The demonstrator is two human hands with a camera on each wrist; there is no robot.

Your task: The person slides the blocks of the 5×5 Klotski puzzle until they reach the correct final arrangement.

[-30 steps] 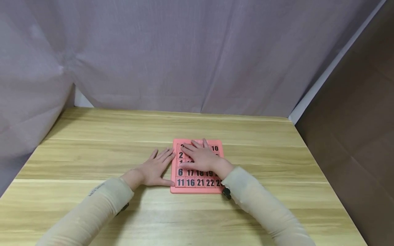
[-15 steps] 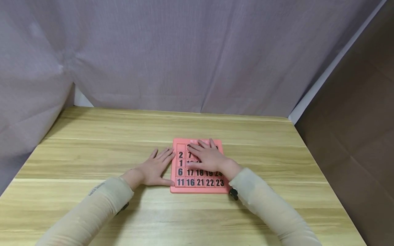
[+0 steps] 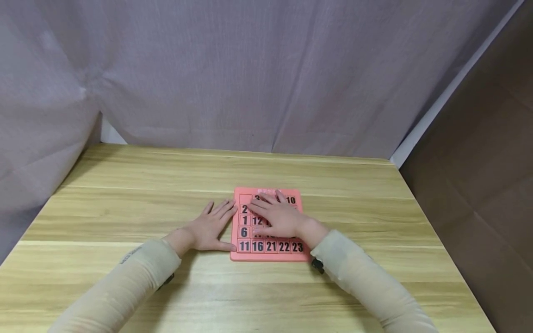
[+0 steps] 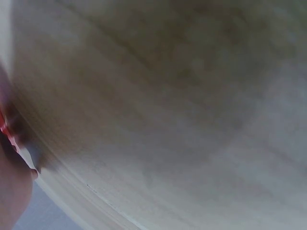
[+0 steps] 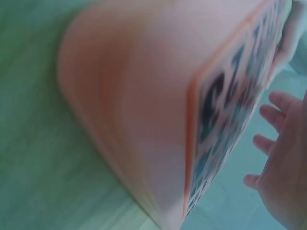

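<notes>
A pink sliding number puzzle board [image 3: 266, 253] lies flat on the wooden table [image 3: 125, 185], with black numbered tiles such as 11, 16, 21, 22, 23 along its near row. My left hand [image 3: 210, 227] lies flat on the table with straight fingers, its thumb and fingertips against the board's left edge. My right hand [image 3: 276, 215] rests on top of the tiles, fingers spread and pointing to the upper left, covering the middle rows. The right wrist view shows the board [image 5: 144, 120] blurred and very close, with my left hand [image 5: 283, 167] beyond it. The left wrist view is mostly blurred table [image 4: 168, 110].
A grey cloth backdrop [image 3: 250, 69] hangs behind and left of the table. A brown wall [image 3: 479, 162] stands past the table's right edge. Bare wood surrounds the board on all sides.
My right hand has slid back to the left and slightly nearer across the tiles, uncovering the 10 at the top right. My left hand has stayed in place.
</notes>
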